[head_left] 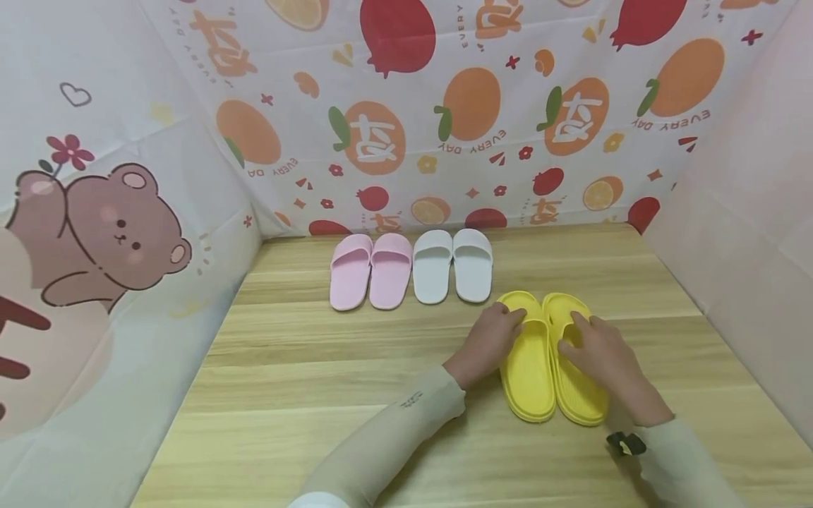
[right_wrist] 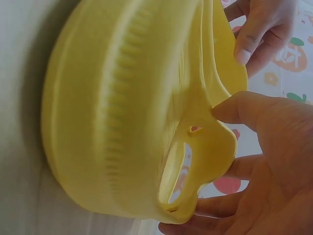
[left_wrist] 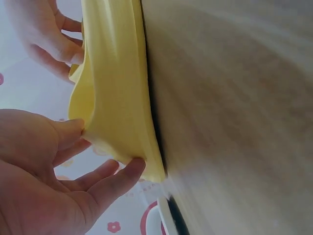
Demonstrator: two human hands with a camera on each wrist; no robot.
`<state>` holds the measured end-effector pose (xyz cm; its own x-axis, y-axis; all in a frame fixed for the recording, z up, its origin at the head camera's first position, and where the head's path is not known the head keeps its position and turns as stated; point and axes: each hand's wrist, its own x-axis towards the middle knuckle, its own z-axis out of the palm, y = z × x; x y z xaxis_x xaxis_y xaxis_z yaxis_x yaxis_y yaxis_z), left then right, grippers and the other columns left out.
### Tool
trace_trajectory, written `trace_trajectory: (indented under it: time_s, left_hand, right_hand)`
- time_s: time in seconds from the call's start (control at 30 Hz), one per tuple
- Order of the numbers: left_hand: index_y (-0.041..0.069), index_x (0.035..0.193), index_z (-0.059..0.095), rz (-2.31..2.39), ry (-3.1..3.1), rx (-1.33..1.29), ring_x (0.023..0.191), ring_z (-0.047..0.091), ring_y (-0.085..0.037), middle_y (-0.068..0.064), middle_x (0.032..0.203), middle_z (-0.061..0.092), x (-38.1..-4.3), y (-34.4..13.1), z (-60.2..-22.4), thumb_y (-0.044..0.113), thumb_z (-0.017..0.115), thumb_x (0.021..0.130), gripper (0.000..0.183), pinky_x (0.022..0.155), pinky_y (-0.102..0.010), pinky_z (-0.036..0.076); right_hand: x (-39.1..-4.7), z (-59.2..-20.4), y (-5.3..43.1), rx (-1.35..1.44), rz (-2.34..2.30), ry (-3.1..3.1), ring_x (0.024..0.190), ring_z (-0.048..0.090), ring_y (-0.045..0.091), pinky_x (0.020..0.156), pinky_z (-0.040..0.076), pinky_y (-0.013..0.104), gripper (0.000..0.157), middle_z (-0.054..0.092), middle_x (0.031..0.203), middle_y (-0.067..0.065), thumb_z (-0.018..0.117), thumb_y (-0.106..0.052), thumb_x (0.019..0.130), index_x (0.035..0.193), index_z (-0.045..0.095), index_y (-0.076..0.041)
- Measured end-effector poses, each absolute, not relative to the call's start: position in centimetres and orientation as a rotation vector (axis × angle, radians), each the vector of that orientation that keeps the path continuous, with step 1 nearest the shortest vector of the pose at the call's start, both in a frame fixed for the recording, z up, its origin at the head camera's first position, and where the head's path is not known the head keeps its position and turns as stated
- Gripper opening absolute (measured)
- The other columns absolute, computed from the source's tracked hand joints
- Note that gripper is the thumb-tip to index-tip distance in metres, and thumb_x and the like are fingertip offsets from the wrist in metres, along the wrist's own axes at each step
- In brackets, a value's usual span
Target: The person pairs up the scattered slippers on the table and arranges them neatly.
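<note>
A pair of yellow slippers lies side by side on the wooden surface, toes away from me. My left hand [head_left: 490,341] is at the upper of the left yellow slipper [head_left: 528,377]. In the left wrist view its thumb presses the strap edge of that slipper [left_wrist: 117,88], while other fingers touch near the toe end. Over the right yellow slipper [head_left: 579,398] is my right hand [head_left: 603,356]. The right wrist view shows its thumb on the strap edge of this slipper [right_wrist: 98,117] and fingers around the toe side, pinching the upper.
Behind and to the left stand pink slippers [head_left: 349,279] and white slippers [head_left: 432,275], side by side near the back edge of the wooden surface [head_left: 286,395]. A fruit-print cloth [head_left: 419,155] hangs behind. A bear-print cloth [head_left: 127,233] borders the left, a pale wall [head_left: 737,212] the right.
</note>
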<state>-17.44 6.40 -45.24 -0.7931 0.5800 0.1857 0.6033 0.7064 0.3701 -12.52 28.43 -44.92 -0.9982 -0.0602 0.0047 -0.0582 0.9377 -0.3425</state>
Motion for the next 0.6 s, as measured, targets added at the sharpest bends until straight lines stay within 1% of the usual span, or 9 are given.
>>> trace_trajectory:
  time_s: [0.07, 0.13, 0.17, 0.27, 0.37, 0.47, 0.6]
  left_hand:
    - [0.017, 0.137, 0.061, -0.577, -2.857, -0.999, 0.104, 0.061, -0.020, -0.009, 0.118, 0.064, -17.4, 6.7, -45.0, 0.019, 0.052, 0.106, 0.032, 0.088, -0.027, 0.051]
    - [0.018, 0.143, 0.057, -0.503, -2.862, -1.020, 0.108, 0.062, -0.022, -0.011, 0.125, 0.063, -17.3, 7.1, -44.8, 0.015, 0.050, 0.106, 0.037, 0.092, -0.030, 0.052]
    - [0.018, 0.144, 0.056, -0.465, -2.863, -1.030, 0.109, 0.063, -0.023, -0.012, 0.127, 0.063, -17.3, 7.2, -44.6, 0.016, 0.049, 0.106, 0.038, 0.091, -0.031, 0.053]
    - [0.016, 0.142, 0.056, -0.372, -2.853, -1.062, 0.097, 0.064, -0.021, -0.011, 0.119, 0.065, -17.1, 7.8, -44.3, 0.020, 0.049, 0.107, 0.036, 0.079, -0.029, 0.054]
    - [0.015, 0.137, 0.058, -0.332, -2.847, -1.050, 0.088, 0.061, -0.019, -0.009, 0.111, 0.065, -16.8, 8.3, -44.1, 0.030, 0.051, 0.107, 0.035, 0.068, -0.026, 0.051]
    - [0.016, 0.135, 0.058, -0.346, -2.872, -0.998, 0.086, 0.058, -0.017, -0.007, 0.107, 0.063, -16.7, 8.8, -44.0, 0.035, 0.051, 0.106, 0.035, 0.064, -0.025, 0.048]
    - [0.018, 0.129, 0.060, -0.384, -2.924, -0.882, 0.085, 0.057, -0.019, -0.008, 0.105, 0.061, -16.8, 9.7, -44.0, 0.038, 0.052, 0.105, 0.032, 0.060, -0.026, 0.047]
  right_hand:
    - [-12.7, -44.9, 28.6, -0.092, -0.545, 3.087, 0.110, 0.052, 0.060, 0.074, 0.050, 0.067, 0.072, 0.050, 0.130, 0.040, 0.060, -0.037, 0.095, 0.148, 0.040, 0.006]
    - [-12.8, -44.9, 28.7, -0.090, -0.544, 3.083, 0.111, 0.052, 0.060, 0.075, 0.050, 0.068, 0.072, 0.050, 0.130, 0.040, 0.059, -0.038, 0.095, 0.148, 0.039, 0.006]
    - [-12.8, -44.9, 28.8, -0.088, -0.542, 3.081, 0.112, 0.051, 0.062, 0.077, 0.049, 0.070, 0.072, 0.049, 0.132, 0.041, 0.059, -0.038, 0.096, 0.148, 0.039, 0.007]
    - [-13.0, -44.9, 28.9, -0.088, -0.540, 3.077, 0.115, 0.048, 0.065, 0.082, 0.047, 0.073, 0.071, 0.046, 0.135, 0.043, 0.059, -0.037, 0.096, 0.148, 0.040, 0.007]
    - [-13.1, -44.8, 29.0, -0.098, -0.536, 3.077, 0.117, 0.047, 0.067, 0.087, 0.044, 0.075, 0.070, 0.045, 0.136, 0.045, 0.059, -0.036, 0.096, 0.147, 0.041, 0.008]
    - [-13.3, -44.8, 29.2, -0.113, -0.534, 3.079, 0.114, 0.050, 0.065, 0.087, 0.044, 0.073, 0.070, 0.047, 0.134, 0.044, 0.060, -0.036, 0.096, 0.146, 0.042, 0.009]
    - [-13.7, -44.6, 29.3, -0.127, -0.544, 3.076, 0.108, 0.054, 0.062, 0.083, 0.047, 0.070, 0.070, 0.051, 0.129, 0.043, 0.061, -0.036, 0.095, 0.146, 0.042, 0.009]
